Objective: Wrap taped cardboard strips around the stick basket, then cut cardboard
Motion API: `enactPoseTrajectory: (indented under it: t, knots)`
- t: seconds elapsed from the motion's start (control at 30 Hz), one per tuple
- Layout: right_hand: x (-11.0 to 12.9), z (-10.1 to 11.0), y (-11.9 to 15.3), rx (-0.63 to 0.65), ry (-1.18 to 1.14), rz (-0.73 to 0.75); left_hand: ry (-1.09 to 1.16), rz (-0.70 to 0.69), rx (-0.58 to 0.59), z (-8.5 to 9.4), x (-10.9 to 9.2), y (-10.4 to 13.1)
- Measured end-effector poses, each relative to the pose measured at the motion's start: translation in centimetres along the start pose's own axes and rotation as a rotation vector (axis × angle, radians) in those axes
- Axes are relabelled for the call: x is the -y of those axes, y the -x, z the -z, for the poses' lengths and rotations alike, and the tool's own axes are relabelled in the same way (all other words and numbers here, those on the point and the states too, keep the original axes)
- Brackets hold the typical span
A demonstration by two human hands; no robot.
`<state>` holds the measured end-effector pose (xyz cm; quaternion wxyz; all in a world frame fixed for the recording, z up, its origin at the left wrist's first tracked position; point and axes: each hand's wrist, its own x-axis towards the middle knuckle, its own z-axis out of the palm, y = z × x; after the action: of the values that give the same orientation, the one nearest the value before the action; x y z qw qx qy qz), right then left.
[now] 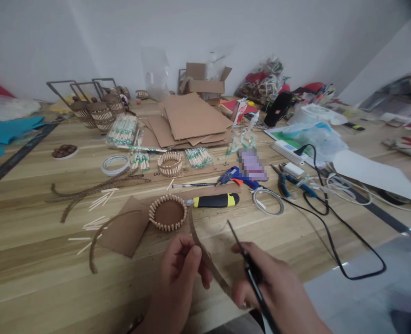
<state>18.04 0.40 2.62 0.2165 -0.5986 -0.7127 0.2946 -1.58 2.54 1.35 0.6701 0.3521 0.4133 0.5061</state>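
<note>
My left hand (pixel 183 269) pinches a thin curved brown cardboard strip (pixel 210 266) near its middle, at the bottom centre. To its right, my right hand (pixel 268 278) is closed around a slim black tool (pixel 252 273), whose thin tip points up and away; the tool's exact kind is blurred. The strip's lower end reaches the fingers of my right hand. Just beyond my left hand sits a round brown base (pixel 170 212) ringed with short upright wooden sticks. A black and yellow cutter (pixel 215 200) lies beside that ring, its tip close to the ring's edge.
Cardboard sheets (pixel 195 116), stick bundles (pixel 198 157) and a second stick ring (pixel 170 163) lie farther back. Loose strips (pixel 97 241) and sticks are at left. On the right are a blue glue gun (pixel 235 175), tape roll (pixel 268 202), pliers (pixel 298 184) and black cable (pixel 334 260).
</note>
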Motion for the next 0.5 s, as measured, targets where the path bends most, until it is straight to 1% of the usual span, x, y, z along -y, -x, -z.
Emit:
enactPoseTrajectory:
  t: [0.07,0.13,0.17,0.23,0.3,0.33,0.4,0.43,0.5]
  knots:
    - [-1.5,1.7,-0.6,-0.093,0.178,-0.068,0.013,-0.004,0.004,0.1,0.0,0.0]
    - [-3.3,3.3,-1.6,-0.142,0.352,-0.084,0.021,-0.002,0.008,0.1,-0.2,0.0]
    - [-4.2,4.0,-2.1,-0.146,0.418,-0.069,0.023,0.000,0.013,0.0,-0.4,0.0]
    - [-5.8,5.1,-3.2,-0.100,0.528,-0.038,0.017,0.001,0.016,-0.1,-0.7,0.1]
    - [-6.5,5.9,-3.8,-0.053,0.606,-0.014,0.012,0.002,0.003,-0.2,-1.1,0.4]
    - [-6.4,6.2,-3.9,-0.054,0.622,0.006,0.018,0.001,0.006,-0.3,-1.3,0.6]
    - [-4.9,6.4,-3.6,-0.086,0.559,0.093,0.039,0.007,0.046,-0.4,-1.5,1.2]
    - [-3.6,6.3,-3.3,-0.099,0.477,0.165,0.057,0.014,0.079,-0.4,-1.6,1.7]
    - [-0.5,5.7,-2.4,-0.056,0.218,0.332,0.092,0.040,0.125,-0.2,-1.6,2.8]
